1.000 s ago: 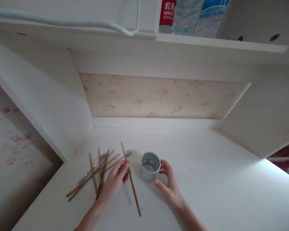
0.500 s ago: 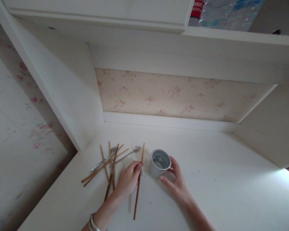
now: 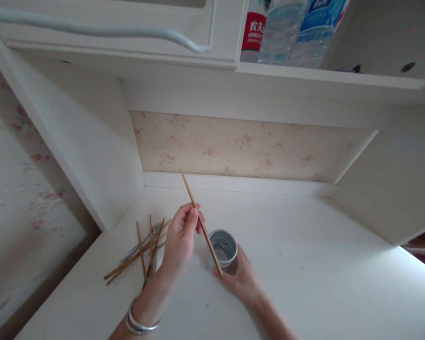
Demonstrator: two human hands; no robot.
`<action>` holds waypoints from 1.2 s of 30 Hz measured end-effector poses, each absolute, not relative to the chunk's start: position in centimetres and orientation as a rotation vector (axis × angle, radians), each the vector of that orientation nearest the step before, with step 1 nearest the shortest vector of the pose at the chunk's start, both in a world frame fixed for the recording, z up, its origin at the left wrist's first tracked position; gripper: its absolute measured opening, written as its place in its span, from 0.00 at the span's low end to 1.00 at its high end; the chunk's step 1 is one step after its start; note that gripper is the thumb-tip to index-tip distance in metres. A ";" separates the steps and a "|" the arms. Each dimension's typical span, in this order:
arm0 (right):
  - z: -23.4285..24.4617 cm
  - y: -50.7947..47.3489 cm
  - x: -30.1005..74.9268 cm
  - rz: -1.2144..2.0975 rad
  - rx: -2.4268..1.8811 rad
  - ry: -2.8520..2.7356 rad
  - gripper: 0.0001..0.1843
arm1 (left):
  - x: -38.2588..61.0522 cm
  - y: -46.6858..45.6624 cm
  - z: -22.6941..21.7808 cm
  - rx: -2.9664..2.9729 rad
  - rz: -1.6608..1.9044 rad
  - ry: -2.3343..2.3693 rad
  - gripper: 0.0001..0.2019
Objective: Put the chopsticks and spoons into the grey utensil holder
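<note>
A wooden chopstick (image 3: 206,236) is pinched in my left hand (image 3: 182,233), raised above the table and tilted. Its upper end points away to the left, and its lower end crosses the cup's left side near my right thumb; whether they touch I cannot tell. My right hand (image 3: 242,278) is wrapped round the right and near side of a grey cup (image 3: 230,240), which stands upright with small holes showing inside. Left of my left hand lies a crossed pile of several chopsticks (image 3: 140,248) with metal spoons (image 3: 156,228), partly hidden by my wrist.
The white tabletop (image 3: 290,283) ends at a low back ledge (image 3: 241,183) and a side panel (image 3: 88,141) on the left. Above hangs a cabinet shelf (image 3: 326,78) holding plastic bottles (image 3: 281,33).
My left hand has lifted the chopstick and tilted its lower end rightward to the cup. My right hand has closed in round the cup. The view has shifted slightly.
</note>
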State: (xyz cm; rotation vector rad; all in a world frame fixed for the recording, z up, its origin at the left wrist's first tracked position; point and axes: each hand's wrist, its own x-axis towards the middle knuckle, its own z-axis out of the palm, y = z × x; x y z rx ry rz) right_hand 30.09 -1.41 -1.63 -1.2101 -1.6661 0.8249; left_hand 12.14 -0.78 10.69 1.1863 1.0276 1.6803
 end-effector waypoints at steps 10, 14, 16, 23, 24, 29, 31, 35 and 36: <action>-1.1 -1.2 30.8 0.818 -1.178 -1.788 0.36 | 15.7 3.2 6.0 1.689 1.354 1.358 0.15; -1.0 -1.1 30.8 0.828 -1.169 -1.778 0.39 | 15.7 3.3 4.8 1.732 1.285 1.329 0.16; -1.0 -1.1 30.8 0.833 -1.175 -1.772 0.39 | 15.7 3.3 5.1 1.727 1.267 1.331 0.16; -0.6 -1.3 30.8 0.841 -1.178 -1.783 0.37 | 15.5 3.3 6.3 1.778 1.266 1.347 0.16; -0.7 -1.3 30.8 0.841 -1.181 -1.786 0.37 | 15.5 3.3 6.3 1.802 1.249 1.345 0.16; -0.9 -1.2 30.8 0.823 -1.184 -1.802 0.37 | 15.4 3.6 5.6 1.879 1.175 1.378 0.14; -1.0 -1.2 30.9 0.816 -1.180 -1.811 0.38 | 15.4 3.7 5.4 1.873 1.166 1.374 0.15; -1.0 -1.1 30.9 0.811 -1.184 -1.819 0.39 | 15.3 3.6 5.3 1.797 1.162 1.336 0.14; -1.0 -1.2 30.9 0.812 -1.184 -1.820 0.39 | 15.2 3.5 5.4 1.762 1.161 1.322 0.14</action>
